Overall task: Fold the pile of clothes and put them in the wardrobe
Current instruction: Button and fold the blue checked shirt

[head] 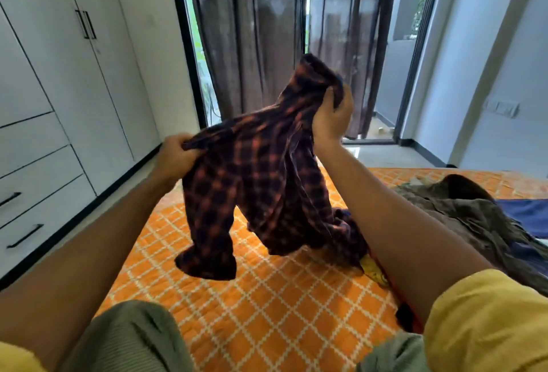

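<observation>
A dark plaid shirt (261,176) with orange-red checks hangs in the air over the bed. My left hand (175,158) grips one upper edge of it at the left. My right hand (332,116) is raised higher and clutches a bunched part near the collar. A sleeve dangles down to about the bedspread. To the right lies a pile of clothes (462,211), brownish-olive on top with a blue garment (527,214) beside it. The white wardrobe (68,81) stands along the left wall with its doors shut.
The bed carries an orange bedspread (281,297) with a white lattice pattern. A small yellow item (372,268) peeks out under my right forearm. Dark curtains (267,39) hang before a glass door straight ahead. A strip of floor (98,211) runs between bed and wardrobe.
</observation>
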